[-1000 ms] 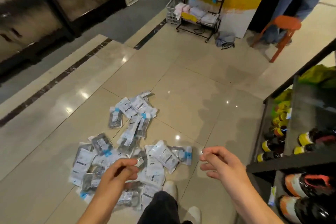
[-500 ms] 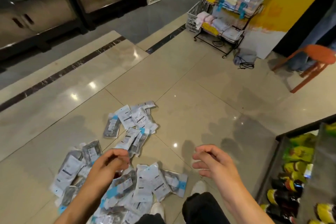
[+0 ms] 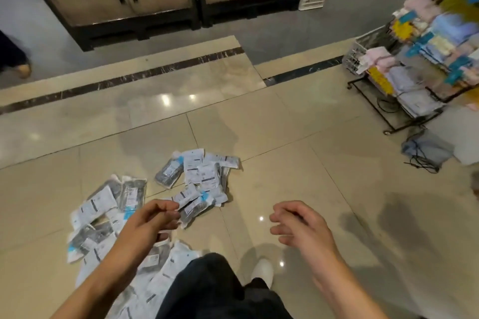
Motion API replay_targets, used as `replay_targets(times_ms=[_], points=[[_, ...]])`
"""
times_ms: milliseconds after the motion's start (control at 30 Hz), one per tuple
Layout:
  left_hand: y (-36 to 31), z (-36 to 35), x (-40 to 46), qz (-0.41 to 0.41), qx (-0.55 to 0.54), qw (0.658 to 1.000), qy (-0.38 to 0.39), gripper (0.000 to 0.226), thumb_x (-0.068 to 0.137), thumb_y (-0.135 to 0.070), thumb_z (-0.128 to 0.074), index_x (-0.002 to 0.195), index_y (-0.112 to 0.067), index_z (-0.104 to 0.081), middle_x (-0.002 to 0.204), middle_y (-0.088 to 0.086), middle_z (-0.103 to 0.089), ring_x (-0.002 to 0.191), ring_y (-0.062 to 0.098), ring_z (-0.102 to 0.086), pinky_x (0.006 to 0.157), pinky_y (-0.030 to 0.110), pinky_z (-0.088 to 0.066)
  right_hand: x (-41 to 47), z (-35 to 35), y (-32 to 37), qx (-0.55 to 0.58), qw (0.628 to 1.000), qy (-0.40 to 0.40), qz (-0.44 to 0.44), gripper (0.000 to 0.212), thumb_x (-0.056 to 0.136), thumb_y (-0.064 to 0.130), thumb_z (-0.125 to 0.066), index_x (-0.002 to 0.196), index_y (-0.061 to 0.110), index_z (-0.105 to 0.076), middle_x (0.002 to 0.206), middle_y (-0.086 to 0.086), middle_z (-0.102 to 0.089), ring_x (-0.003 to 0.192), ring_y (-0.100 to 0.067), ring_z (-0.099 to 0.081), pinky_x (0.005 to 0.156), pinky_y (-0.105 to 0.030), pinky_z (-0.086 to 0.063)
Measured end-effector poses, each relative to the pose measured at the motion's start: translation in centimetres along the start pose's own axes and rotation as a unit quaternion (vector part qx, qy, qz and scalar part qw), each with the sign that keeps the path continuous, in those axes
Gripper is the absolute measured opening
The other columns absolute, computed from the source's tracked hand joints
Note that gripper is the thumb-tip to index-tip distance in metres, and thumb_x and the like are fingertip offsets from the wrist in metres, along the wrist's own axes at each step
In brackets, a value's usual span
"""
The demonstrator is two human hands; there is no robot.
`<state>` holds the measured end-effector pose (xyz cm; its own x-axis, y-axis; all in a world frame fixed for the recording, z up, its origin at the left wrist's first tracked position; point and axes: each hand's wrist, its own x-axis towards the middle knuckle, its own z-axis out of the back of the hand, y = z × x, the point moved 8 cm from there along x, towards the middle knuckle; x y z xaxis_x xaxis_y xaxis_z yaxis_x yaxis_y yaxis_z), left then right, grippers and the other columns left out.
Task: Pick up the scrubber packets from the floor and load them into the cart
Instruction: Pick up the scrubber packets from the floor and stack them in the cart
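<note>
Both empty, the left hand (image 3: 153, 223) and right hand (image 3: 298, 225) are hovering loosely curled above the scrubber packets (image 3: 199, 179), probably readying to gather them at lower left.

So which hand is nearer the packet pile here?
Left. The left hand hangs over the packet pile, its loosely curled fingers holding nothing. The right hand hangs off to the pile's right, over bare floor, also holding nothing.

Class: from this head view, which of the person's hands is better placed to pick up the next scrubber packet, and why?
Left. The left hand hovers directly over the scrubber packets, fingertips near one. The right hand hangs over bare floor tile, beside the pile.
</note>
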<state>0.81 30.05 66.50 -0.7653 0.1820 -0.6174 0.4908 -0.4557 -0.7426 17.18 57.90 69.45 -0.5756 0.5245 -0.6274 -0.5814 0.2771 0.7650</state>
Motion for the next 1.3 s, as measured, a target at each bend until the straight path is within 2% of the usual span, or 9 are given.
replay_targets(times_ms=[333, 667, 800, 933, 1000, 1100, 1167, 1233, 1300], points=[[-1.9, -0.5, 6.1, 0.038, -0.082, 0.992, -0.090, 0.016, 0.103, -0.013, -0.058, 0.109, -0.017, -0.073, 0.102, 0.007, -0.077, 0.098, 0.029, -0.071, 0.083, 0.038, -0.054, 11.5, -3.7, 6.7, -0.106, 0.988, 0.113, -0.006, 0.011, 0.098, 0.017, -0.065, 0.097, 0.021, -0.075, 0.097, -0.002, -0.078, 0.091, -0.024, -0.075, 0.090, -0.042, -0.058], [-0.5, -1.0, 21.2, 0.126, -0.115, 0.982, -0.084, 0.016, 0.101, -0.013, -0.058, 0.106, -0.020, -0.072, 0.104, 0.006, -0.076, 0.101, 0.028, -0.071, 0.088, 0.041, -0.053, 26.6, -13.0, 9.8, -0.236, 0.954, 0.177, -0.055, 0.013, 0.096, 0.017, -0.066, 0.094, 0.025, -0.076, 0.097, 0.001, -0.077, 0.088, -0.018, -0.074, 0.076, -0.028, -0.055], [1.5, -1.1, 28.9, 0.150, -0.110, 0.979, -0.080, 0.014, 0.100, -0.013, -0.061, 0.103, -0.021, -0.072, 0.099, 0.003, -0.077, 0.100, 0.027, -0.071, 0.082, 0.037, -0.051, 35.0, -16.9, 9.6, -0.264, 0.945, 0.185, -0.059, 0.014, 0.095, 0.014, -0.065, 0.093, 0.022, -0.076, 0.097, -0.002, -0.078, 0.086, -0.020, -0.074, 0.078, -0.032, -0.055], [7.2, -3.5, 38.7, 0.178, -0.098, 0.976, -0.079, 0.018, 0.097, -0.004, -0.060, 0.102, -0.017, -0.072, 0.098, 0.011, -0.077, 0.099, 0.032, -0.070, 0.079, 0.037, -0.049, 46.2, -21.3, 5.1, -0.310, 0.928, 0.201, -0.056, 0.013, 0.094, 0.022, -0.065, 0.089, 0.027, -0.076, 0.092, 0.004, -0.077, 0.086, -0.018, -0.075, 0.087, -0.040, -0.058], [10.6, -5.2, 43.9, 0.183, -0.092, 0.975, -0.083, 0.021, 0.099, -0.003, -0.056, 0.101, -0.018, -0.070, 0.102, 0.012, -0.076, 0.096, 0.029, -0.070, 0.083, 0.038, -0.051, 52.6, -23.6, 1.7, -0.340, 0.916, 0.208, -0.044, 0.011, 0.094, 0.026, -0.065, 0.089, 0.026, -0.075, 0.093, 0.003, -0.077, 0.086, -0.017, -0.075, 0.089, -0.040, -0.058], [16.1, -8.1, 51.5, 0.188, -0.072, 0.976, -0.086, 0.018, 0.101, -0.010, -0.055, 0.102, -0.023, -0.068, 0.102, 0.005, -0.074, 0.099, 0.023, -0.069, 0.091, 0.041, -0.054, 61.9, -27.0, -4.7, -0.385, 0.895, 0.223, -0.019, 0.014, 0.097, 0.027, -0.062, 0.089, 0.026, -0.073, 0.102, -0.002, -0.076, 0.092, -0.020, -0.072, 0.082, -0.037, -0.055], [19.9, -10.1, 56.1, 0.183, -0.060, 0.978, -0.086, 0.015, 0.098, -0.016, -0.059, 0.102, -0.027, -0.067, 0.099, 0.000, -0.073, 0.097, 0.020, -0.069, 0.095, 0.042, -0.053, 67.7, -28.7, -9.5, -0.403, 0.882, 0.243, -0.010, 0.013, 0.096, 0.030, -0.062, 0.089, 0.028, -0.073, 0.102, 0.003, -0.075, 0.100, -0.022, -0.070, 0.089, -0.040, -0.055], [24.0, -12.1, 60.2, 0.185, -0.035, 0.979, -0.083, 0.015, 0.091, -0.021, -0.063, 0.104, -0.029, -0.066, 0.098, -0.004, -0.071, 0.097, 0.020, -0.067, 0.098, 0.043, -0.053, 72.9, -29.8, -14.3, -0.420, 0.872, 0.253, -0.013, 0.011, 0.097, 0.031, -0.064, 0.096, 0.025, -0.072, 0.108, 0.003, -0.075, 0.102, -0.021, -0.068, 0.087, -0.035, -0.053], [28.1, -13.6, 63.5, 0.199, -0.017, 0.976, -0.084, 0.033, 0.079, -0.032, -0.067, 0.112, -0.031, -0.064, 0.108, -0.003, -0.069, 0.101, 0.022, -0.066, 0.101, 0.046, -0.052, 77.4, -30.9, -18.6, -0.441, 0.860, 0.256, -0.005, 0.018, 0.094, 0.038, -0.067, 0.107, 0.025, -0.070, 0.118, 0.000, -0.072, 0.105, -0.019, -0.066, 0.088, -0.031, -0.053]])
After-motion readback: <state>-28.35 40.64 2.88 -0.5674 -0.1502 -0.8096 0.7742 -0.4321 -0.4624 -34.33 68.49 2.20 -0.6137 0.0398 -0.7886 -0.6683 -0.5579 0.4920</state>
